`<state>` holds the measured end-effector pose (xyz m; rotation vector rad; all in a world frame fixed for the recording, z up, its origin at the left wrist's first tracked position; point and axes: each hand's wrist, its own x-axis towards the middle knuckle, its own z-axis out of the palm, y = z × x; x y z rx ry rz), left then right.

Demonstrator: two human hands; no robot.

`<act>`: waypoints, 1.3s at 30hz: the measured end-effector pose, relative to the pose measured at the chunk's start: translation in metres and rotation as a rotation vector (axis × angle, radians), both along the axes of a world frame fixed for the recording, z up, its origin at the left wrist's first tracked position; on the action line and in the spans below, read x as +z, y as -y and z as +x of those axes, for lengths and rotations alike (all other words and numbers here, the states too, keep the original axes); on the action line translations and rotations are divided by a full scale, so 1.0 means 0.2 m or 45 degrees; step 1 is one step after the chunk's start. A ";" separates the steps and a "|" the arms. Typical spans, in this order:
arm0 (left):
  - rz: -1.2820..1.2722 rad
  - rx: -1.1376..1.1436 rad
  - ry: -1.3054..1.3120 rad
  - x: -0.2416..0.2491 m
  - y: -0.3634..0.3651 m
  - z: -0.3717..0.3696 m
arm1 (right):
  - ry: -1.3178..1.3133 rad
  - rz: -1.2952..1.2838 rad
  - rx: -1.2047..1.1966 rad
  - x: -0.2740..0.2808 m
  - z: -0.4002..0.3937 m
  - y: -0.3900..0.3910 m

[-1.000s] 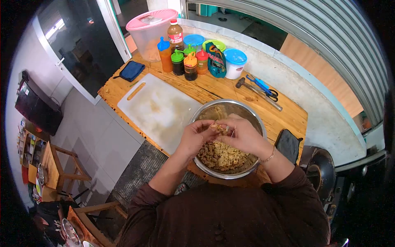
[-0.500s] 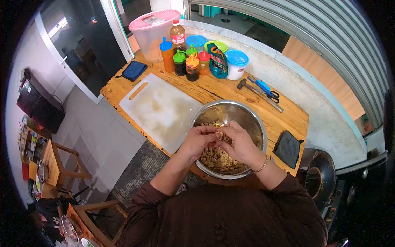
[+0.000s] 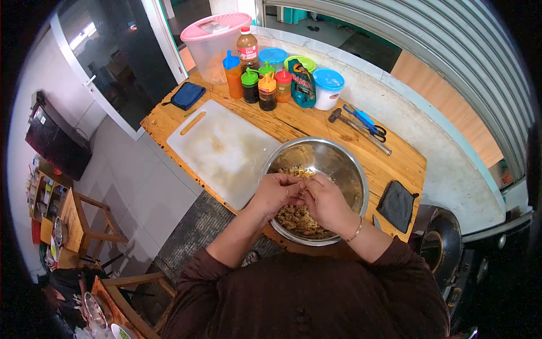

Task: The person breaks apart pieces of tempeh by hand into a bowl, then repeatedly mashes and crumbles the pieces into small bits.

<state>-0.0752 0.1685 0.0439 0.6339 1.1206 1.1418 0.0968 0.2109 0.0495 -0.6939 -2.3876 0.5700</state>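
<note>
A steel bowl [image 3: 353, 164] stands at the table's front edge, with a crumbly yellow-brown mixture [image 3: 299, 221] in its lower part. Over the bowl, my left hand [image 3: 276, 195] and my right hand [image 3: 326, 203] meet at the fingertips. The fingers of both are curled and pressed together. Whatever lies between them is too small and too covered to name. A bracelet circles my right wrist. Just left of the bowl lies a white cutting board [image 3: 223, 150].
Sauce bottles [image 3: 267, 91], a pink-lidded tub [image 3: 212, 51] and a blue-lidded tub [image 3: 327, 90] line the table's back. A hammer [image 3: 361, 131], blue-handled scissors [image 3: 364, 120] and a dark cloth [image 3: 397, 205] lie right. A blue cloth [image 3: 187, 95] lies left. A wok [image 3: 440, 243] stands right.
The fingertips of both hands have drawn closer together over the bowl. The whole view has shifted slightly, and a pointed metal tip now shows beside my right wrist.
</note>
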 end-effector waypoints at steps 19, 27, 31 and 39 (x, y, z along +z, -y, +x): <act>0.512 -0.013 -1.157 -0.02 -0.01 0.03 | 0.094 -1.336 0.001 0.07 0.06 -0.18; 0.733 -0.072 -1.414 0.02 -0.01 0.05 | -0.245 -1.859 0.149 0.04 0.10 -0.23; 0.818 -0.015 -1.465 -0.02 -0.01 0.05 | -0.184 -1.578 0.043 0.03 0.10 -0.22; 0.761 0.039 -1.387 -0.02 -0.01 0.03 | -0.054 -1.181 -0.010 0.04 0.05 -0.20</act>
